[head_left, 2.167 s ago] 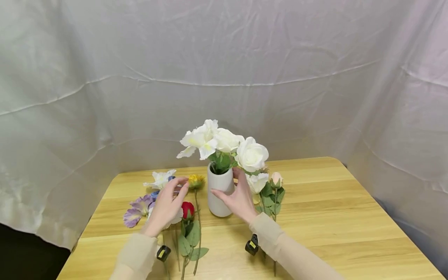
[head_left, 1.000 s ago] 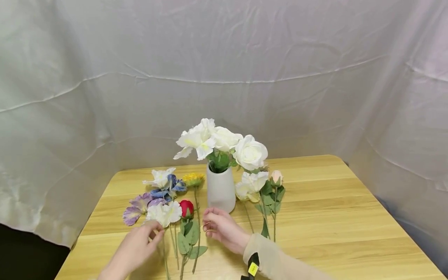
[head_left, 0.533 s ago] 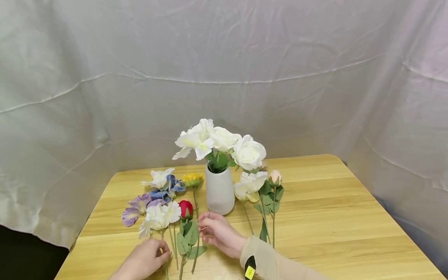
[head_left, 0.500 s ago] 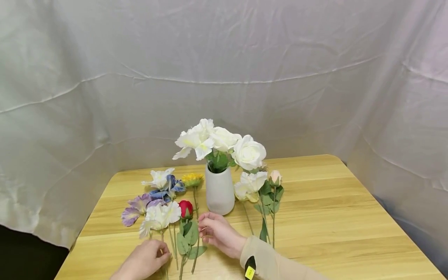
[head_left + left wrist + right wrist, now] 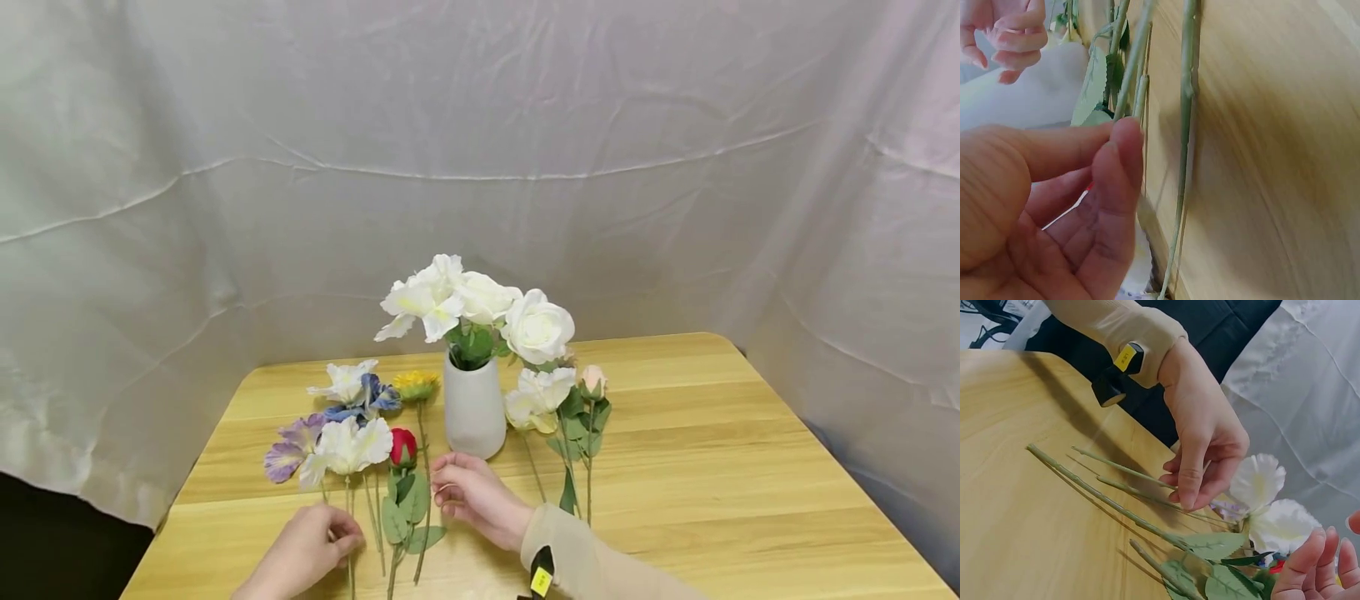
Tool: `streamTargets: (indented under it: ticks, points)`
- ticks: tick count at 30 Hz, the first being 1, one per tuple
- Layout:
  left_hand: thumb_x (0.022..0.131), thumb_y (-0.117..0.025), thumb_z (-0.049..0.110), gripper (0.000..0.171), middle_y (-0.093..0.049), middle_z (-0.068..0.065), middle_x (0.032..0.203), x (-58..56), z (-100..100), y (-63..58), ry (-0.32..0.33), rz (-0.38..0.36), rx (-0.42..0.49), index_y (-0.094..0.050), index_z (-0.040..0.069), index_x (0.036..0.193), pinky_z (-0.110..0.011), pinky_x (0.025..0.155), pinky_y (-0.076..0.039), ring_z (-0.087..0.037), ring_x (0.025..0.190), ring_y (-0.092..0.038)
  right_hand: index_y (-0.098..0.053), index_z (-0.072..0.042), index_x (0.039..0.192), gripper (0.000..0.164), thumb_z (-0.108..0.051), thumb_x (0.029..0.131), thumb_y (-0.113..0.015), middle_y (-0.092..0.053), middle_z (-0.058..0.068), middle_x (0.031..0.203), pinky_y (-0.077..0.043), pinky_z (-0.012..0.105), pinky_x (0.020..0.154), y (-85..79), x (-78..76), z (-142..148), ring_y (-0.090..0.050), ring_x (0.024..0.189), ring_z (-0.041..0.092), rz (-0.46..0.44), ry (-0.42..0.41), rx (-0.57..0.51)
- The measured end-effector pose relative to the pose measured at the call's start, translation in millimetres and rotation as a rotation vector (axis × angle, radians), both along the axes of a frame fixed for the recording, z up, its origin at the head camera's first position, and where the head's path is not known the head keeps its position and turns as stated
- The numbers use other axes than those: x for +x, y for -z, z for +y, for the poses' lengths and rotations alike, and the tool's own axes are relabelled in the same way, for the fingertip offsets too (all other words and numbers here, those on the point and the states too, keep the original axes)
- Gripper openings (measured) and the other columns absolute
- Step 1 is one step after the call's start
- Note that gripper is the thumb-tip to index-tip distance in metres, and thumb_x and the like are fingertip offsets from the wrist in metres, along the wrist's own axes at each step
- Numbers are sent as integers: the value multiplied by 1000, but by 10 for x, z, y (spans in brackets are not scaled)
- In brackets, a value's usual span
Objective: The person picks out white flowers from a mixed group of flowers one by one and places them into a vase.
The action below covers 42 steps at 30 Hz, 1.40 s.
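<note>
My left hand (image 5: 307, 543) pinches the thin green stem (image 5: 1132, 65) of a white ruffled iris (image 5: 351, 446) between thumb and fingertips, at the front left of the table. In the right wrist view the iris petals (image 5: 1282, 522) show beyond that hand. My right hand (image 5: 480, 500), fingers loosely curled around nothing, hovers in front of the white vase (image 5: 474, 412). White roses (image 5: 538, 327) and a white iris (image 5: 423, 302) stand in the vase. Beside the left hand lies a red rose (image 5: 402, 447) with green leaves.
Purple (image 5: 288, 454) and blue irises (image 5: 367, 400), another white iris (image 5: 345, 382) and a yellow flower (image 5: 417, 385) lie left of the vase. To its right lie a white flower (image 5: 542, 396) and a pale pink rosebud (image 5: 593, 382). Grey curtains (image 5: 525, 108) surround the wooden table (image 5: 720, 467).
My right hand has let go of the vase and drawn back toward me. My left hand has come down to the front-left stems and pinched one; its white iris has shifted slightly up.
</note>
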<state>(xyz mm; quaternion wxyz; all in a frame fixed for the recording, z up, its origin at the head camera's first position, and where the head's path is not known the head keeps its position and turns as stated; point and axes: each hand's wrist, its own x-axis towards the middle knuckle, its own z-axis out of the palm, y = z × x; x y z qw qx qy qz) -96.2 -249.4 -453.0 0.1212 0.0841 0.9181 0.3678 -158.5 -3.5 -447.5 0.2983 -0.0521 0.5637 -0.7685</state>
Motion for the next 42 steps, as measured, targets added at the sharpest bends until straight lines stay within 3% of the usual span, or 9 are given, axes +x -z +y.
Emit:
streamTargets:
  ticks: [8,13,16,25,33,38,42]
  points:
    - [84,-66,2,5,-61,-2,69,-28,64,-25,-158,103,69,-62,6,83,-23,50,-50,-13,53,-58,-48,1,108,27,-7,82,-55,-52,3,80,-43,20,60,-32,-28,53,-50,67,12,6,11,0]
    - [80,-70,0,22,-63,-4,69,-58,107,-92,-309,169,135,-51,7,88,-24,50,-50,-15,54,-60,-50,-2,104,22,-7,83,-56,-52,3,80,-43,21,61,-10,-51,96,-50,68,12,17,26,5]
    - [79,-71,-1,27,-66,-5,72,-86,101,-142,-356,207,154,-47,6,91,-25,53,-50,-18,59,-62,-50,-3,104,21,-7,84,-55,-51,3,80,-43,21,61,5,-75,144,-50,68,12,48,34,18]
    - [78,-72,0,36,-70,-10,79,-216,53,-294,-377,324,189,-45,2,102,-27,60,-55,-21,67,-67,-46,4,106,25,-5,84,-54,-52,3,77,-43,25,62,-35,-184,350,-51,69,13,179,78,71]
    - [77,-75,4,32,-71,-6,75,-355,118,-407,-374,455,175,-56,2,103,-22,63,-54,-20,68,-67,-47,3,107,26,-5,84,-55,-55,9,83,-47,33,69,-52,-292,570,-55,77,21,330,94,197]
    - [80,-73,5,25,-71,-4,77,-437,184,-515,-351,557,177,-59,4,101,-22,63,-55,-13,68,-66,-51,3,104,19,-5,87,-56,-56,17,86,-47,35,69,-102,-355,681,-57,80,31,439,188,271]
    - [86,-69,9,19,-72,-4,81,-489,248,-629,-334,629,210,-61,7,103,-23,62,-55,-10,68,-66,-53,5,103,17,-2,88,-57,-56,15,87,-48,34,68,-138,-407,729,-56,80,34,515,290,298]
